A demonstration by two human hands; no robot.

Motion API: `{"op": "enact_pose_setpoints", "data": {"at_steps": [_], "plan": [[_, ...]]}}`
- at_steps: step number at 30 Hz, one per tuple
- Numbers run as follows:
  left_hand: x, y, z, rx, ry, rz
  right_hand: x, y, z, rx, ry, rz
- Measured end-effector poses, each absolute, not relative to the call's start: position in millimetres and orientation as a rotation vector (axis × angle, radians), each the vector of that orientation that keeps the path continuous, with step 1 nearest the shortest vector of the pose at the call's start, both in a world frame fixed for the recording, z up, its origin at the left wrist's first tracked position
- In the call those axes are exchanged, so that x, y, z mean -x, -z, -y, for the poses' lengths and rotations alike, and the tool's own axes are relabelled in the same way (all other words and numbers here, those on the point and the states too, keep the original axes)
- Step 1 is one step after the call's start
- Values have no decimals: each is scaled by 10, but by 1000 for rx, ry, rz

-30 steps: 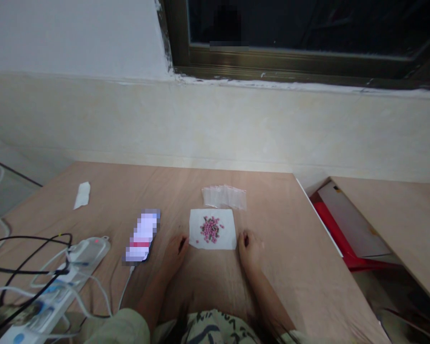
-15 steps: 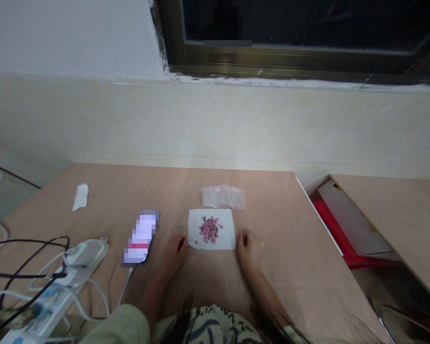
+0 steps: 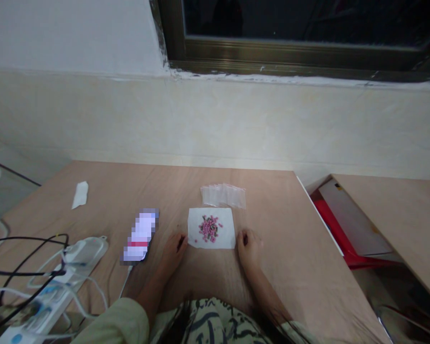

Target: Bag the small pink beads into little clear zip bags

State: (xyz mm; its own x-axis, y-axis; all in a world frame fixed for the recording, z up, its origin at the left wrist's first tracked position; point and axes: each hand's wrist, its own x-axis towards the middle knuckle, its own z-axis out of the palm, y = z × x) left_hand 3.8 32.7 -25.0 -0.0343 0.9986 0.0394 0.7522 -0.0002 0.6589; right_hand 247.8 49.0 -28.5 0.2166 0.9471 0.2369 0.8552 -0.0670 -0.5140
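A sheet of white paper (image 3: 225,239) lies flat on the table, bearing a small heap of pink pieces (image 3: 209,228) with bits of green among them. They are too small for me to name. My left hand (image 3: 174,249) rests on the tabletop just left of the sheet, its fingers curled in loosely and nothing visible in them. On the other side, my right hand (image 3: 250,249) lies by the sheet's right edge, likewise curled in a loose fist. Behind the paper is an overlapping row of clear plastic bags (image 3: 223,196).
A phone (image 3: 140,236) with a blurred screen lies to the left, a cable plugged into it. Farther left are a white power strip (image 3: 77,263) with tangled cords and a scrap of white paper (image 3: 80,194). A red item (image 3: 329,224) sits in the gap beyond the table's right edge.
The view has tilted very slightly. Both hands, the paper, the pink pieces and the bags stay where they were.
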Motion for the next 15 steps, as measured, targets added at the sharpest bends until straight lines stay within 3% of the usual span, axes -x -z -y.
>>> {"op": "enact_pose_setpoints", "data": {"at_steps": [7, 15], "plan": [[-37, 210, -319, -1829, -727, -1846, -2468, 312, -633, 1950, -380, 1453], [-38, 208, -316, -1787, -733, -1832, -2414, 136, -1253, 1992, -43, 1663]]}}
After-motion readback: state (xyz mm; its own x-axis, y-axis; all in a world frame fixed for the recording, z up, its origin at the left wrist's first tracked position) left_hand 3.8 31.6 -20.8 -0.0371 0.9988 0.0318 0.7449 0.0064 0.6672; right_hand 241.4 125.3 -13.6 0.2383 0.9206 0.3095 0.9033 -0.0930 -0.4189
